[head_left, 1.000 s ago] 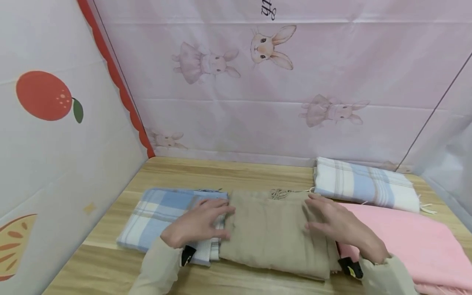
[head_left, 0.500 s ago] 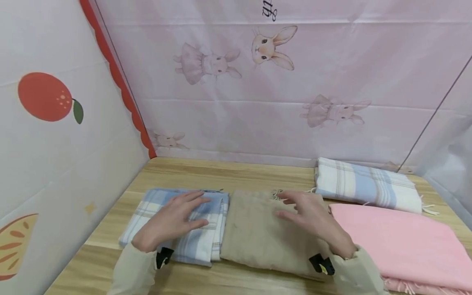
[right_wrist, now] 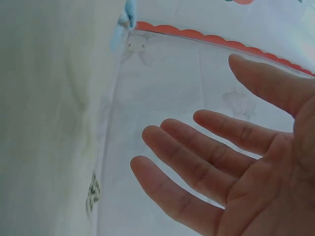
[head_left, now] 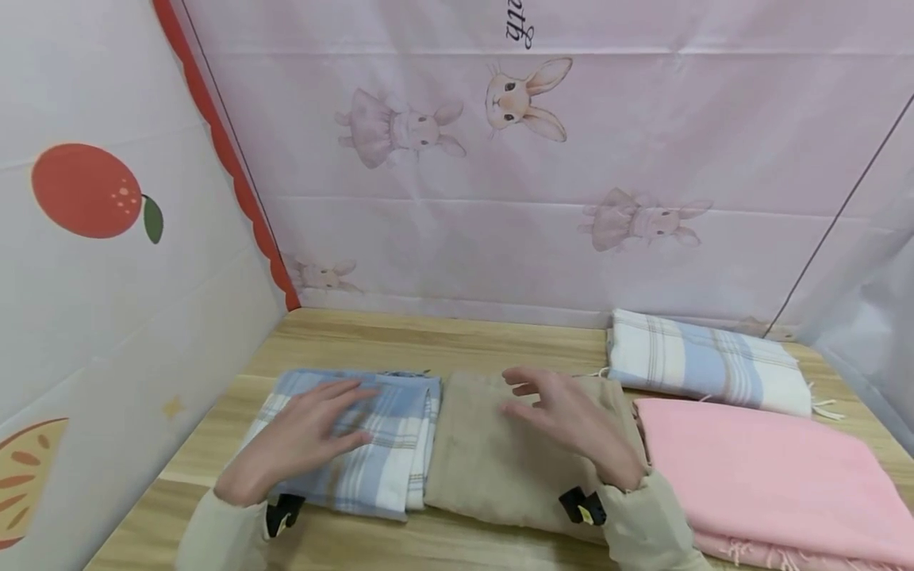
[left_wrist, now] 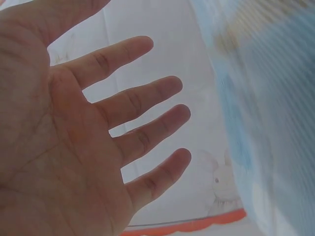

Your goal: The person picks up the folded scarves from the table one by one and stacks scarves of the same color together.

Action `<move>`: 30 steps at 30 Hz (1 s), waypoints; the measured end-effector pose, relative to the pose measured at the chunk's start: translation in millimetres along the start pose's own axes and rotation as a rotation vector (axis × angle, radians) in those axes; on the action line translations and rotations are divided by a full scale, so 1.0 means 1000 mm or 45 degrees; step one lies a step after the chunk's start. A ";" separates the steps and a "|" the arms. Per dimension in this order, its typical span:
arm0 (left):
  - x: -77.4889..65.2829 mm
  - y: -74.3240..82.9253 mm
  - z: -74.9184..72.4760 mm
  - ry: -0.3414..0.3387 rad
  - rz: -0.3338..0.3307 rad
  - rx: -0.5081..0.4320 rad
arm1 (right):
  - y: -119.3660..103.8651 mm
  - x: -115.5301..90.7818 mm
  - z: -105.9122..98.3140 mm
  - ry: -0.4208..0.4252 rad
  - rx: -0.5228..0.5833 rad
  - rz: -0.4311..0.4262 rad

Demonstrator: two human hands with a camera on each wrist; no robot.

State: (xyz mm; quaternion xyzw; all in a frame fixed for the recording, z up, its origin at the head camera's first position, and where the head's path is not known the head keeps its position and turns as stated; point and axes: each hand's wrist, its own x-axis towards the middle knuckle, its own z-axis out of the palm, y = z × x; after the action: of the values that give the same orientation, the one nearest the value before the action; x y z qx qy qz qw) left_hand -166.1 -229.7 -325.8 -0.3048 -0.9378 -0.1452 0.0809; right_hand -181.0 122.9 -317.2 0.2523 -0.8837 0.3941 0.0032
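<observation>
My left hand (head_left: pixel 296 436) hovers over a folded blue-and-white plaid scarf (head_left: pixel 393 456) at the left of the table. Its fingers are spread and hold nothing; in the left wrist view a gap shows between the fingertips and the plaid cloth (left_wrist: pixel 266 118). Beside that scarf lies a folded beige scarf (head_left: pixel 481 468), with a knotted fringe end (right_wrist: pixel 92 194) showing in the right wrist view. Above the beige scarf is my right hand (head_left: pixel 567 416), its fingers gently bent, apart from the cloth and holding nothing.
To the right lies a folded pink scarf (head_left: pixel 771 476) with fringe along its front edge. Behind it, near the back wall, sits another white-and-blue plaid scarf (head_left: pixel 707 361). Printed sheets (head_left: pixel 457 238) stand around the wooden table (head_left: pixel 400 329).
Both hands have moved left: the left from the seam between the two scarves to over the plaid one, the right from the beige scarf's right edge toward its middle. The scarves stay put.
</observation>
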 end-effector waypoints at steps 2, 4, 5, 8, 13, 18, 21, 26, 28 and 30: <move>-0.002 -0.003 -0.001 0.012 0.004 0.016 | -0.002 0.002 0.002 0.003 0.036 -0.011; -0.005 -0.005 -0.001 0.014 0.000 0.026 | -0.004 0.005 0.004 0.006 0.064 -0.024; -0.006 -0.005 -0.001 0.012 -0.008 0.030 | -0.005 0.006 0.005 0.007 0.079 -0.030; -0.010 -0.008 -0.003 0.010 -0.033 0.039 | -0.009 0.009 0.008 -0.003 0.120 -0.031; -0.017 -0.012 -0.004 0.033 -0.068 0.042 | -0.016 0.014 0.015 -0.054 0.169 -0.020; -0.019 -0.015 -0.004 0.045 -0.080 0.045 | -0.020 0.019 0.020 -0.076 0.198 -0.029; -0.018 -0.016 -0.005 0.054 -0.072 0.048 | -0.023 0.021 0.020 -0.066 0.209 -0.025; -0.016 -0.020 -0.005 0.056 -0.061 0.034 | -0.029 0.026 0.023 -0.071 0.212 -0.003; -0.017 -0.022 -0.005 0.056 -0.071 0.027 | -0.031 0.028 0.026 -0.090 0.221 -0.002; -0.019 -0.024 -0.005 0.048 -0.088 0.017 | -0.032 0.029 0.030 -0.104 0.233 -0.016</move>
State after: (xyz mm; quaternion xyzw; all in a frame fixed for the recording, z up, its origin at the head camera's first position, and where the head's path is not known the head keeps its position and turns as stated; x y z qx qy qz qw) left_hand -165.3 -260.0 -331.4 -0.2689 -0.9470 -0.1474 0.0955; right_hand -186.6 71.3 -309.9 0.2730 -0.8418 0.4625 -0.0534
